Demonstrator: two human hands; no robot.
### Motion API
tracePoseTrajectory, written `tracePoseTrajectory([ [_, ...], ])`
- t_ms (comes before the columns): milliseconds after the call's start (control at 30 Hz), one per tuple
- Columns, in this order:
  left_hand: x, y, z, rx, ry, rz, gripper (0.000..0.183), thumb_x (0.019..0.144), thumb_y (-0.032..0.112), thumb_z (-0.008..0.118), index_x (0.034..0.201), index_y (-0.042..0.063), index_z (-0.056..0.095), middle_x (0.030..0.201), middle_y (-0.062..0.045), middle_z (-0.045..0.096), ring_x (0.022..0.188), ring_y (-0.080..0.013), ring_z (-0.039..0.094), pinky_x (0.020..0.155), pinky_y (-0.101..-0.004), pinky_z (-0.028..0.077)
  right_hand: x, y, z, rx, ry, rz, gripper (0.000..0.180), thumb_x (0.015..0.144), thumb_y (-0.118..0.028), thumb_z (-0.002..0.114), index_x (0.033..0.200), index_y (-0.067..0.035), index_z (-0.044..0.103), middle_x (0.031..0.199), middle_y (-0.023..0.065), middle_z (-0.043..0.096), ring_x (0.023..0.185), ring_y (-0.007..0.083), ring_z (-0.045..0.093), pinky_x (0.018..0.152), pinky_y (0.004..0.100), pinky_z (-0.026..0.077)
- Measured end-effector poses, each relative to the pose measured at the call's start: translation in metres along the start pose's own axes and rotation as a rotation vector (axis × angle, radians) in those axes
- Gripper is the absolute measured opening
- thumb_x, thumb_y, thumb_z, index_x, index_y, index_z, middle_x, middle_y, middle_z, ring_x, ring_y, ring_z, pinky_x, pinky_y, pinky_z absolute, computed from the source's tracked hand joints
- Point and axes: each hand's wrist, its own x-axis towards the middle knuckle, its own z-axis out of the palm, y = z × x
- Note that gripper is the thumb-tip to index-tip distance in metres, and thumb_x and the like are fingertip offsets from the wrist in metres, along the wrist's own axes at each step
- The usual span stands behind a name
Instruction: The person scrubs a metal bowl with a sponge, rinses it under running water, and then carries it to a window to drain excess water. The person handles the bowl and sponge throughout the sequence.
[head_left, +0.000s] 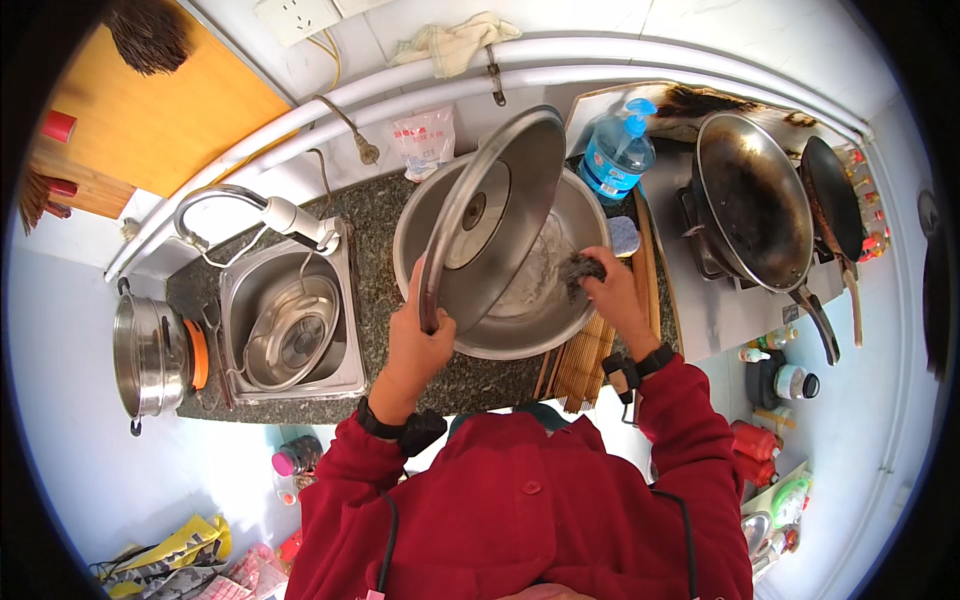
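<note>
My left hand (420, 349) grips the near rim of a round metal pan lid (517, 225), which is tilted up on edge. The lid stands partly over a wide stainless steel basin (592, 210) on the counter. A steel-wool scourer (576, 274) is in my right hand (615, 289), over the basin's right side. Whitish, cloudy liquid (544, 277) shows in the basin. A blue pump bottle (616, 157) stands behind it, and a sponge (624, 235) lies by its right rim.
At left is a sink (356, 330) with metal bowls (292, 341) and a faucet (300, 223). A steel pot (146, 356) stands beyond. A wok (750, 202) and frying pan (832, 199) are on the stove at right. A bamboo mat (585, 367) lies near the front edge.
</note>
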Motion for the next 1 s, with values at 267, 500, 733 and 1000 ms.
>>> tracePoseTrajectory([
  [267,-0.006,0.042,0.005,0.001,0.002,0.142,0.084,0.072,-0.004,0.053,0.15,0.007,0.025,0.074,-0.02,0.062,0.055,-0.0342,0.062,0.053,-0.0366,0.048,-0.004,-0.04,0.073,-0.005,-0.116,-0.343,0.042,0.072,0.002,0.061,0.113,-0.007,0.056,0.102,0.0205,0.058,0.097,0.0411,0.057,0.085,0.0442,0.047],
  [500,-0.026,0.048,0.0,-0.031,-0.037,-0.027,0.066,0.077,-0.002,0.054,0.14,0.001,0.037,0.07,-0.018,0.06,0.054,-0.028,0.059,0.052,-0.0329,0.045,0.04,0.0,0.056,-0.283,-0.003,-0.073,0.037,0.076,-0.003,0.06,0.112,-0.005,0.057,0.101,0.0208,0.06,0.097,0.04,0.057,0.083,0.0448,0.046],
  [733,-0.038,0.026,-0.013,-0.528,0.117,-0.396,0.015,0.084,0.007,0.06,0.094,-0.005,0.06,0.072,0.001,0.057,0.062,-0.0067,0.049,0.052,-0.0258,0.039,0.025,0.01,-0.005,-0.176,0.291,-0.082,0.041,0.081,-0.001,0.056,0.121,-0.006,0.056,0.109,0.0187,0.061,0.092,0.0337,0.063,0.078,0.0389,0.052],
  [1000,-0.054,-0.009,-0.032,-1.049,-0.044,-0.489,0.033,0.083,0.004,0.053,0.114,-0.007,0.052,0.093,-0.012,0.063,0.069,-0.0234,0.064,0.053,-0.0359,0.054,-0.018,-0.014,-0.001,0.907,0.193,0.325,0.033,0.094,-0.017,0.047,0.123,-0.002,0.052,0.108,0.0078,0.064,0.089,0.0195,0.067,0.069,0.0369,0.058],
])
